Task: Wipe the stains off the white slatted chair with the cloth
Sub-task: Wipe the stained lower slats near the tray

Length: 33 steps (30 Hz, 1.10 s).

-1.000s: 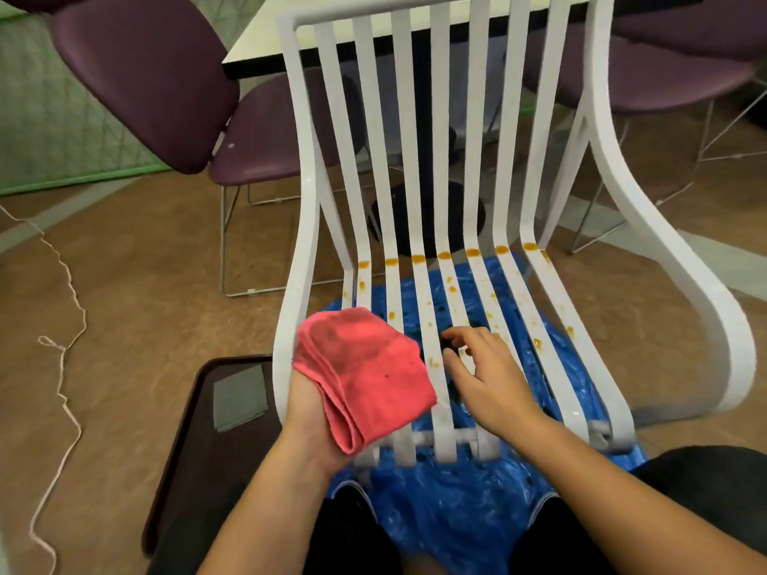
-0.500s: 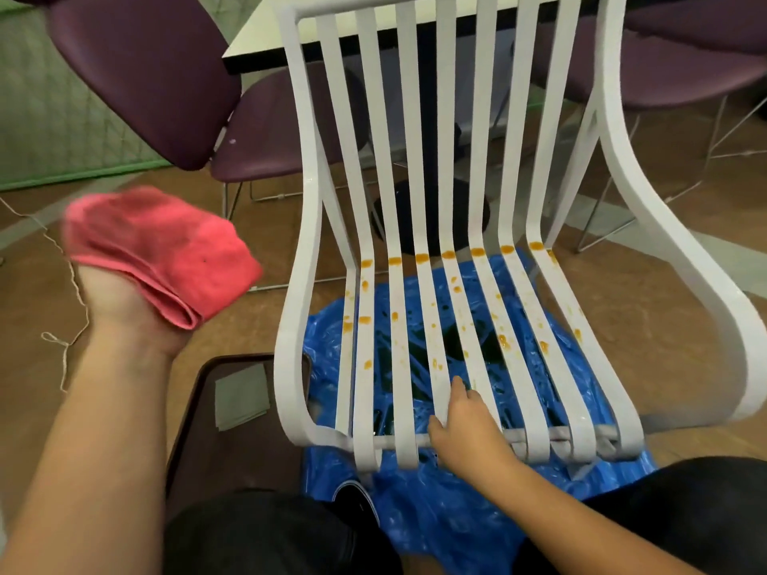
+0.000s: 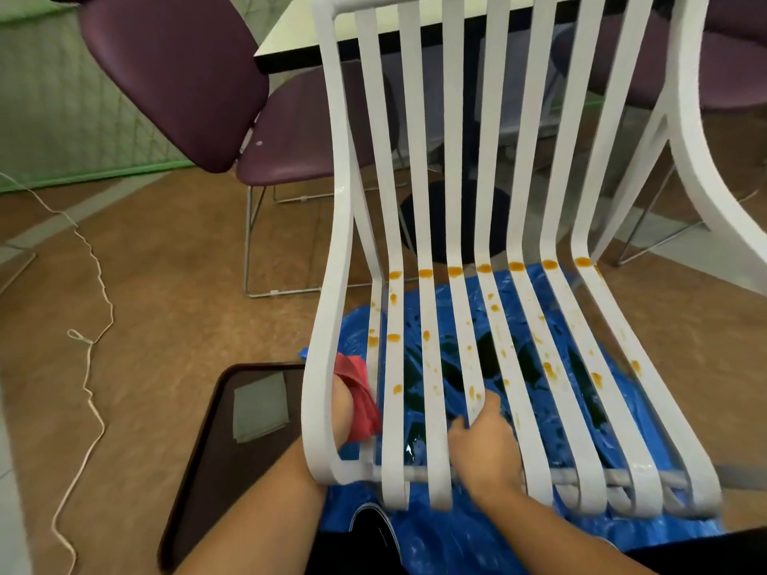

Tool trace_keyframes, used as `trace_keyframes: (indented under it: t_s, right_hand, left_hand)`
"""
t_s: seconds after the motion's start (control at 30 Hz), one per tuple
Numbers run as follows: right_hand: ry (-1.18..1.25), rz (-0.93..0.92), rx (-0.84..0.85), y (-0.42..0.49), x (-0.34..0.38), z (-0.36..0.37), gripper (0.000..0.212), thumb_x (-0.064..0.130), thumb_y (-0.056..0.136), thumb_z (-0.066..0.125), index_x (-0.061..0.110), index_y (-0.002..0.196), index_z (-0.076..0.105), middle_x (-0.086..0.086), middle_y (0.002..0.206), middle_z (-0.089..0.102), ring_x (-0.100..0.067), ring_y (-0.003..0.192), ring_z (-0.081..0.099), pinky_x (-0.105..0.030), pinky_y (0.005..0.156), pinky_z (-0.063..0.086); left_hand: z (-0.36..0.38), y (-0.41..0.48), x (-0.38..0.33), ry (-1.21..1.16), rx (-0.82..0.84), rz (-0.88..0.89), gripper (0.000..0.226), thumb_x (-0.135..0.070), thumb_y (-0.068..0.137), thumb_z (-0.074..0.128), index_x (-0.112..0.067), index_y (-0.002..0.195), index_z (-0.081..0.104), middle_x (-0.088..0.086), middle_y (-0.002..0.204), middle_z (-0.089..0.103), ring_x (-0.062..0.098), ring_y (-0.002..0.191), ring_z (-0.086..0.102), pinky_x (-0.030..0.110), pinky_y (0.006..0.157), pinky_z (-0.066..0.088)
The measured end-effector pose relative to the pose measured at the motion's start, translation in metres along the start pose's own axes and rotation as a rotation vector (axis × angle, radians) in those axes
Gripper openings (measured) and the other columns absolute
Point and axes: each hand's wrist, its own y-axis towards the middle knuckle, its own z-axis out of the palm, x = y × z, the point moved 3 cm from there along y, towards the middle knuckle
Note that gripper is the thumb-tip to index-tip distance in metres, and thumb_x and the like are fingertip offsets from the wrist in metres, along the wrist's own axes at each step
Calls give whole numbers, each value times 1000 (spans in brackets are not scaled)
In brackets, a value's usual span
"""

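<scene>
Chair (image 3: 332,284): white, slatted, top cut off, over blue sheet (image 3: 456,541).
Stains (image 3: 425,273): orange, along seat slats.
Cloth (image 3: 361,402): red, half hidden under left slats.
Left hand (image 3: 342,412): behind side rail, holding cloth.
Right hand (image 3: 485,446): gripping middle slat.

Soft, even indoor light fills the scene, fairly bright, with no hard shadows; the space beneath the tabletop (image 3: 290,31) turns dim. Small glints sit on the blue plastic sheet (image 3: 452,541) and on the left rail of the white slatted chair (image 3: 340,193). Wide-angle distortion bows the slats and stretches the frame edges. Motion blur smears the slat ends at lower right and softens the left hand (image 3: 343,410) and right hand (image 3: 485,450).
</scene>
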Motion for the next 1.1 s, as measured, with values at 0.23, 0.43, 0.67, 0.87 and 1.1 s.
trace_keyframes:
  t_s: [0.23,0.43,0.67,0.87,1.1]
  right_hand:
    - [-72,42,-25,4,0,4,41,20,93,56,22,130,38,2,71,62,-17,54,62,-34,47,54]
    - [-94,40,-12,3,1,2,42,19,94,55,19,133,38,2,73,60,-16,58,61,-31,47,50]
    - [-81,36,-21,0,6,0,44,18,93,54,19,134,39,1,73,61,-17,58,61,-35,50,55]
    - [-91,28,-22,-1,8,-2,46,19,94,54,18,137,36,3,74,58,-15,59,60,-32,50,53]
    - [-118,18,-29,-1,8,-1,33,25,96,53,23,125,36,4,78,59,-12,61,60,-32,52,54]
  left_hand:
    - [9,27,1,401,31,124,25,-39,104,50,-29,82,45,-7,83,51,7,74,52,21,76,51]
    - [-1,42,13,665,-8,184,24,-46,100,51,-25,109,52,2,106,63,26,98,62,39,84,52]
    - [12,84,81,311,377,-83,90,-70,75,71,-8,136,52,11,105,76,28,90,75,50,89,60]
    - [2,54,71,99,366,-215,60,-65,100,38,-19,131,58,10,108,76,30,96,74,46,83,59]
    - [10,64,72,352,457,136,54,-48,107,36,-34,157,21,-1,134,62,17,113,67,43,104,52]
